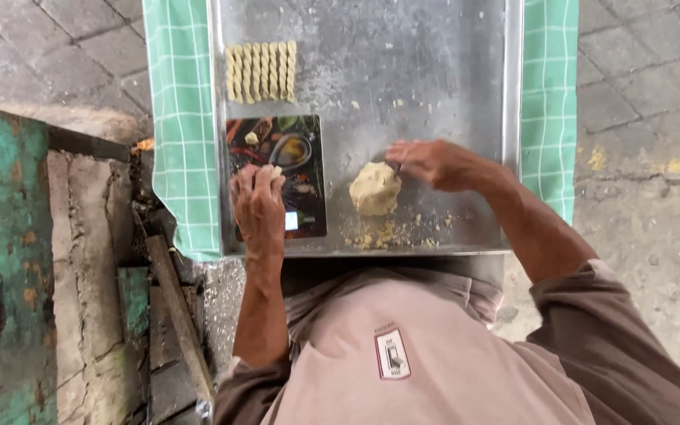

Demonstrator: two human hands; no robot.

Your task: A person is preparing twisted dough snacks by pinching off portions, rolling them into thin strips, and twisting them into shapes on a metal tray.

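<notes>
The pale dough lump [375,189] sits near the front of the metal tray [434,63], the right hand [434,164] touching its top edge with fingers bent, the left hand [259,205] pinching a small dough bit [276,171] over the dark kitchen scale [293,149], twisted dough sticks [261,72] lined up beyond.

A single view, from a camera worn on the person's head, looks almost straight down past the chest and both forearms. It sits close above the work: the metal tray [434,47] on its green checked cloth [179,118] fills the upper middle of the frame, its far edge cut off at the top. Paved ground [639,86] shows to both sides, and a worn green surface [1,236] runs along the frame's left edge.
</notes>
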